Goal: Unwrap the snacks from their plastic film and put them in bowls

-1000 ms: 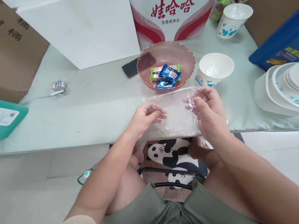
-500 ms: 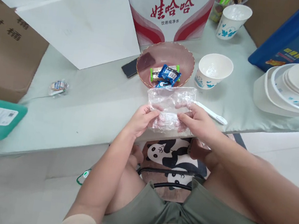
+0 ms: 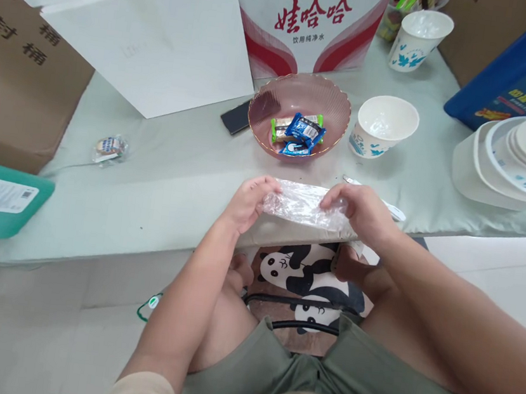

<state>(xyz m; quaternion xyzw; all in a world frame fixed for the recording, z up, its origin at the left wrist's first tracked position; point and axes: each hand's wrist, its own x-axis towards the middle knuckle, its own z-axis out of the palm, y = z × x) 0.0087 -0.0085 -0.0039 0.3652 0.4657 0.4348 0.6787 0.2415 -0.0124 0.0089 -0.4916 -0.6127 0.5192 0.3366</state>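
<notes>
A clear plastic bag (image 3: 301, 203) is stretched sideways between my two hands, just over the table's front edge. My left hand (image 3: 249, 202) pinches its left end, and my right hand (image 3: 361, 210) grips the right end with bent fingers. The bag is now a narrow, wrinkled strip. Just beyond it stands a pink ribbed bowl (image 3: 261, 134) with several wrapped snacks (image 3: 304, 130) in blue and green packets. Partly hidden behind my right hand lies a white, slim-handled tool (image 3: 394, 212); its kind I cannot make out.
Right of the bowl stand a paper cup (image 3: 382, 130) and another paper cup (image 3: 418, 47). Farther right are nested white tubs (image 3: 475, 162) and a blue jug (image 3: 509, 67). A white carton (image 3: 304, 55) is behind; a wrapped snack (image 3: 110, 148) and a green container (image 3: 26, 206) are left.
The bag has gone from spread tall to a narrow strip, its upper part folded down. My hands have moved slightly apart, the right one turning its fingers down over the bag.
</notes>
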